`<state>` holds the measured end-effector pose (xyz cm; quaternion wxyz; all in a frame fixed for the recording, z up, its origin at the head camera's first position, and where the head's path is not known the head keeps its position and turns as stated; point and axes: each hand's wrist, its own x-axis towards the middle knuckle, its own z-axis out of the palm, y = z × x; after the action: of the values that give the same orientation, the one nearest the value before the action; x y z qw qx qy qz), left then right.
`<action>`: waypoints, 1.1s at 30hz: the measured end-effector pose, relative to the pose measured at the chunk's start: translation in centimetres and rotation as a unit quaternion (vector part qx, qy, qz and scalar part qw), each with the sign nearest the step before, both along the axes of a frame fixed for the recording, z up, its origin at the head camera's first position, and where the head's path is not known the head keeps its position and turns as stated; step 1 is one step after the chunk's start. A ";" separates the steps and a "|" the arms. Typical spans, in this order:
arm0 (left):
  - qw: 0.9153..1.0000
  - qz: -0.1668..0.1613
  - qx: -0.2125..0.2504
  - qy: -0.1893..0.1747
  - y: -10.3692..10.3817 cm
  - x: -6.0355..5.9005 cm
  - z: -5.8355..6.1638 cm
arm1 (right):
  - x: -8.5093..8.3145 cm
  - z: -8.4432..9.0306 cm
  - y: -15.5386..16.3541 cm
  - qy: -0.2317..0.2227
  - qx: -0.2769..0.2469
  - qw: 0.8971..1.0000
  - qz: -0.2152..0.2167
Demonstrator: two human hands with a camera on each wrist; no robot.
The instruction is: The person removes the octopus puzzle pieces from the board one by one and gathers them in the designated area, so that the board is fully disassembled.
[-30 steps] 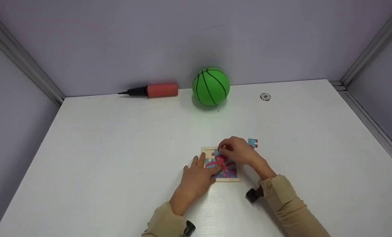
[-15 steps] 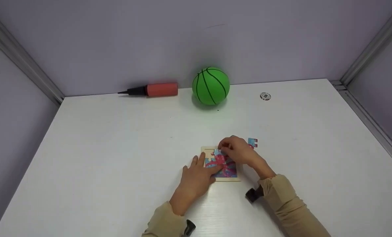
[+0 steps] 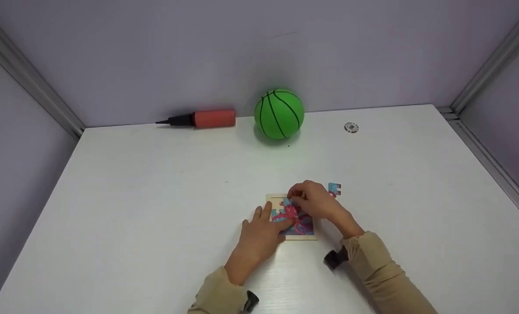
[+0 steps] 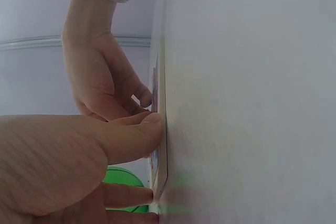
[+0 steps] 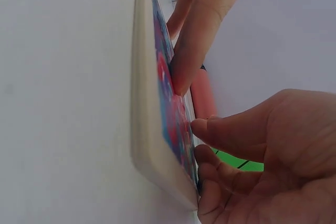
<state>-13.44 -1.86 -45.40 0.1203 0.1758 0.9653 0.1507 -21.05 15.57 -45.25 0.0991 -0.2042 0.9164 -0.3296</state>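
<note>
A small wooden puzzle board (image 3: 303,235) with a pink octopus picture lies on the white table (image 3: 155,183). My left hand (image 3: 261,231) rests flat, its straight fingers (image 5: 197,40) pressing the board's left side. My right hand (image 3: 310,199) hovers over the board's top edge with curled fingers (image 5: 210,129) pinching a blue puzzle piece (image 3: 288,202) down against the picture. In the wrist views the board (image 4: 161,129) (image 5: 149,103) shows edge-on with both hands touching it. One loose blue piece (image 3: 334,189) lies just right of the right hand.
A green ball (image 3: 279,114) and a red-and-black hand pump (image 3: 207,118) sit at the table's far edge by the back wall. A small round disc (image 3: 351,127) lies at the far right. Walls close in the table on three sides.
The right hand has edged very slightly left over the board's top. The left hand and the board have stayed put.
</note>
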 end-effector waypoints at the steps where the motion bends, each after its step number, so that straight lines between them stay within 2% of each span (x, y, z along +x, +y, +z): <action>1: 1.000 0.000 -0.001 -0.001 0.0 0.0 0.0 | 0.0 0.0 0.0 0.002 0.001 1.000 0.001; 8: 1.000 -0.004 -0.004 0.004 0.0 0.1 0.1 | 0.2 -0.2 -0.3 -0.008 0.003 1.000 -0.006; 16: 1.000 -0.003 0.010 -0.001 0.0 0.0 0.2 | 0.3 -0.1 -0.3 0.004 -0.001 1.000 -0.021; 24: 1.000 0.002 0.019 -0.005 0.2 0.0 0.3 | 0.0 0.3 0.3 -0.028 -0.024 0.999 -0.033; 29: 1.000 0.003 0.016 0.000 0.0 0.2 0.4 | -0.2 0.9 1.0 -0.031 -0.066 0.997 -0.025; 33: 1.000 0.003 0.013 0.006 0.0 0.3 0.3 | -0.3 1.3 1.9 -0.053 -0.129 0.990 -0.035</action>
<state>-13.16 -1.88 -45.09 0.1114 0.1753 0.9646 0.1623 -21.34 17.43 -43.94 0.1089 -0.1647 0.8663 -0.4588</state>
